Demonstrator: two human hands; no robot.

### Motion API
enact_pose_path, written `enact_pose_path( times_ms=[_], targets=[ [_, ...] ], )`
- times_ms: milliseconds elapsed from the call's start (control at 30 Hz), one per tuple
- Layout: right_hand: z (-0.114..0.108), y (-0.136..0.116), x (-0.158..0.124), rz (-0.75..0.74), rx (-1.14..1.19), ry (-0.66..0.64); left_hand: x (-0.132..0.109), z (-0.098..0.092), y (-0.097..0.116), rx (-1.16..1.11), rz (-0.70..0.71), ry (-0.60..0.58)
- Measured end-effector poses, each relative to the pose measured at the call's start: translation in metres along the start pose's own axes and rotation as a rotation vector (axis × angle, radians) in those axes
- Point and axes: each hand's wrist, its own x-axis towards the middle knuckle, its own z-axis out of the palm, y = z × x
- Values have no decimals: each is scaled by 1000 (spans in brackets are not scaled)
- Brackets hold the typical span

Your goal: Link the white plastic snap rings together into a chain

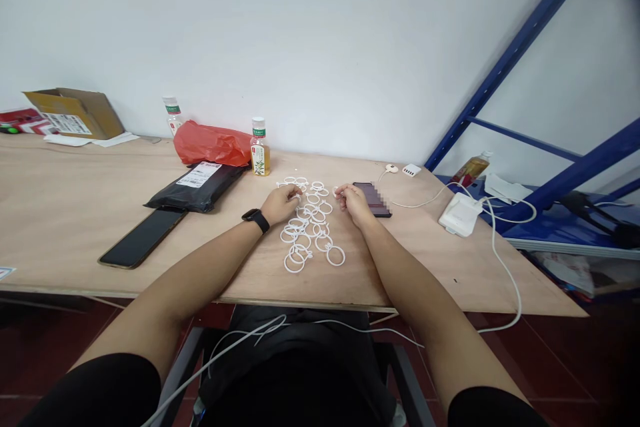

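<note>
Several white plastic rings with small clips lie spread and overlapping on the wooden table between my hands. My left hand, with a black watch on its wrist, rests at the left edge of the rings near the back; its fingers are curled together around part of a white ring. On the other side, my right hand has its thumb and fingers pinched, with a bit of a white ring showing at the fingertips. A dark phone lies just right of my right hand.
Left on the wooden table are a large phone, black parcel, red bag, bottle and open carton. A white charger with cables sits at the right, beside a blue metal frame.
</note>
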Motion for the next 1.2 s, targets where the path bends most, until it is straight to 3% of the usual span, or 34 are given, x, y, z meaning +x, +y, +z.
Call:
enact_pose_path(
  times_ms=[233,333,467,833,1200],
  targets=[
    [-2,1,4,-78,-133,52,0,1,0,-6,-15,8],
    [-4,2,2,-183,-277,71,1,2,-3,-33,-25,12],
    [-3,1,-7,-324,-505,-24,1,2,-2,-32,-27,4],
    [8,-6,-19,-396,-843,-227,0,0,3,-14,-48,20],
    [11,-23,-26,-407,-990,-98,1,-2,11,-1,-115,24]
  ],
)
